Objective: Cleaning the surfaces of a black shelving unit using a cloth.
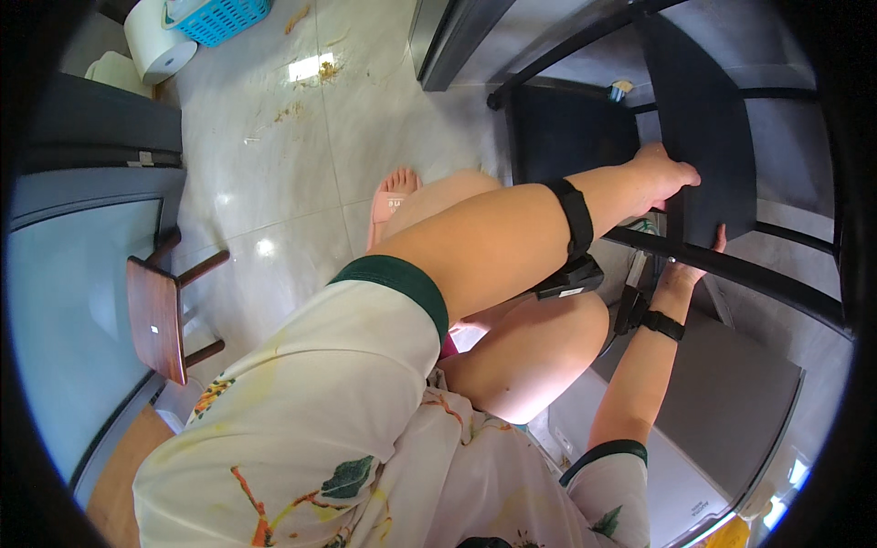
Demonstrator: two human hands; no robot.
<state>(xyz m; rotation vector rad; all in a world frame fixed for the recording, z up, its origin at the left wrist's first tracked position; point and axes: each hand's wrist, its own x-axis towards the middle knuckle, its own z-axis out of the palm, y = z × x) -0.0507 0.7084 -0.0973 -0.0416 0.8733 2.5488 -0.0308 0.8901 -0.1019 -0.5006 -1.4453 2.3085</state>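
Observation:
A dark shelf board (712,137) spans the inside of a black metal-framed rack (747,270) at the right. My left hand (661,179) reaches across my knees and grips the board's near edge, its fingers partly hidden. At the board's lower end is my right hand (695,266), with one finger up against the end of the board; the rack's rail covers part of this hand. A second dark panel (572,133) lies lower in the rack. Black straps with small devices are around both forearms.
A grey-topped white appliance (726,383) stands beside the rack at lower right. On the tiled floor are brown debris (327,72) and a wooden stool (156,320) by the door at left. A blue basket (223,20) and a large white roll (156,48) are at upper left. A dark door frame (452,48) is near the rack.

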